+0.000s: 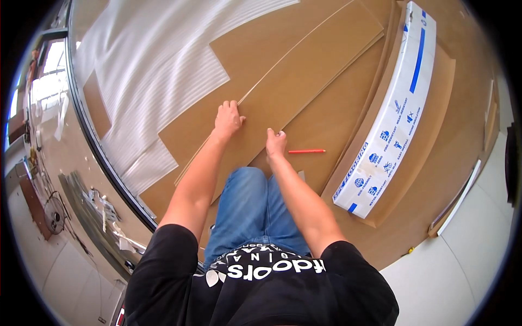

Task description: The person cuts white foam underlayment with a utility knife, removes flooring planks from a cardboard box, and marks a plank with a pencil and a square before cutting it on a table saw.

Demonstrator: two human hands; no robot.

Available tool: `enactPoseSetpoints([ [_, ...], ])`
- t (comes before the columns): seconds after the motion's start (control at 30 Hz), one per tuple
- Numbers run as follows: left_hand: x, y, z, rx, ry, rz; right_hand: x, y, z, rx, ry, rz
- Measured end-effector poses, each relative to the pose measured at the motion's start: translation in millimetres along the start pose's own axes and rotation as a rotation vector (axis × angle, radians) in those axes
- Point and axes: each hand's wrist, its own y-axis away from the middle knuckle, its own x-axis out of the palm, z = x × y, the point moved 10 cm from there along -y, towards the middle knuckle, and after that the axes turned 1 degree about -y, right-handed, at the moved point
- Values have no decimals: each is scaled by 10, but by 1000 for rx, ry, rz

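A long brown panel, flat like cardboard or thin board, stretches away in front of my knees. My left hand is closed at its pale left edge, fingertips curled over it and thumb on the brown face. On the opposite edge, my right hand pinches the panel, its thumb on top; the fingers beneath are hidden. A red pencil lies on the brown surface just right of that hand.
Ribbed white foam sheet spreads at the far left, beside a dark frame rail. To the right stands a long white-and-blue flooring carton on brown cardboard. A fan and loose strips appear beyond the rail. Pale floor tiles show lower right.
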Motion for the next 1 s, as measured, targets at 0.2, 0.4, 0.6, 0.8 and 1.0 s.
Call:
enactPoseSetpoints([
  [0.2,18,97,111,-170,77,-93,21,74,-86,56,-151,-1],
  [0.4,-10,-87,144,-205,195,-66,82,32,-152,58,-637,-69],
  [0.6,-100,-170,88,-164,309,132,235,34,-57,177,-873,111],
  [0.8,-984,252,-78,-207,227,23,402,597,307,367,-1088,313],
  [1.0,-2640,773,-1291,-58,162,-162,-698,122,1612,6,-1182,1174],
])
